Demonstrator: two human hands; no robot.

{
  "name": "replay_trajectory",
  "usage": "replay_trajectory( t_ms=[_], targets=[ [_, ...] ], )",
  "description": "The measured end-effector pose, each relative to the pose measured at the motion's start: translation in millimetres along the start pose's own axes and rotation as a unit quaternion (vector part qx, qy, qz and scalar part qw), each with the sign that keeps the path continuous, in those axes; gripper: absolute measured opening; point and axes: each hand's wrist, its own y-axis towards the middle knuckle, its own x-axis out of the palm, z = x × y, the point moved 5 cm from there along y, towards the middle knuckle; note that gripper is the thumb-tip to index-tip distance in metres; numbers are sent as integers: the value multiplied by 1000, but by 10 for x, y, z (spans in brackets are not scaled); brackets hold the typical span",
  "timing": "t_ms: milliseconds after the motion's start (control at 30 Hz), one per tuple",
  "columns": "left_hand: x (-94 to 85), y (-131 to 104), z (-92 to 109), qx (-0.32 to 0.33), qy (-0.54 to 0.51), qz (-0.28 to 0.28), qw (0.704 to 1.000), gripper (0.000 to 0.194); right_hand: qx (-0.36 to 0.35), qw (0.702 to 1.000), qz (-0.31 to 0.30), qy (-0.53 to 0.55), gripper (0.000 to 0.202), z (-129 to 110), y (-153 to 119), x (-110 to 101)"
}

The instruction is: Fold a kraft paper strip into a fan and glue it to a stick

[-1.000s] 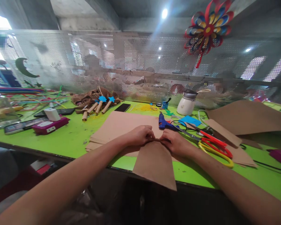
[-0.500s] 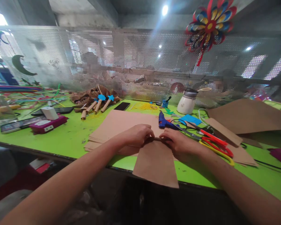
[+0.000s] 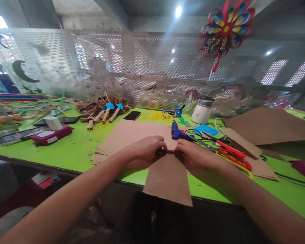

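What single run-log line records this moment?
left hand: pinches paper, far edge | right hand: pinches same edge | paper: near end past table edge | glue gun: beyond right hand

Sheet (image 3: 168,179) over table edge (image 3: 210,199) | paper stack (image 3: 139,132) behind | power strip (image 3: 52,135) left | scissors (image 3: 232,155) right

Hazy glare from a ceiling lamp (image 3: 178,12), edges stretched, dim foreground.
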Motion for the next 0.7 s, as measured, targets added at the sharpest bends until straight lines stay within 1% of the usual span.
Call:
replay_trajectory(
  t_ms=[133, 233, 300, 400, 433, 500, 533, 600, 700],
  targets=[
    [-37, -7, 37, 8, 2, 7, 1000, 20, -3, 999, -3, -38, 9, -41, -12, -12],
    [-48, -4, 32, -3, -8, -5, 1000, 21, -11, 997, -2, -80, 9, -75, -16, 9],
    [-39, 5, -3, -25, -27, -16, 999, 24, -16, 994, 10, -105, 10, -102, -17, 19],
    [-21, 27, -119, -103, -88, -18, 991, 33, -33, 990, 32, -133, 6, -163, -15, 17],
    [-19, 34, -162, -130, -112, -13, 985, 33, -41, 988, 37, -142, 5, -187, -13, 12],
    [-20, 50, -226, -166, -156, -4, 974, 29, -57, 985, 46, -156, 8, -234, -7, -4],
    [-27, 58, -243, -172, -175, 0, 969, 31, -64, 983, 52, -162, 11, -259, -3, -14],
    [-41, 68, -252, -173, -206, -3, 963, 40, -77, 980, 68, -170, 14, -309, 5, -38],
    [-63, 64, -231, -166, -226, -35, 959, 45, -97, 975, 95, -174, 16, -381, 8, -68]
  ],
)
